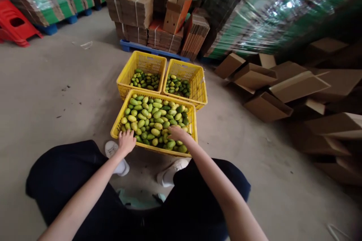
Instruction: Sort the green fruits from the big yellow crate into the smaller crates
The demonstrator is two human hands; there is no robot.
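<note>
Head view: the left hand [127,142] lies loosely spread at the front crate [158,149], the right hand [177,133], grip indiscernible, over its plentiful green fruit [155,132]; with rear crates [123,87] partly filled, work appears unfinished.

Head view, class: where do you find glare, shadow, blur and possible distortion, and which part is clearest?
In the head view, glare streaks the plastic-wrapped stack at upper right, whose lean suggests wide-angle distortion or camera tilt; in the head view, the cardboard boxes at right look smeared, darkening toward the edge; in the head view, the fruit in the front crate looks comparatively clear.
</note>
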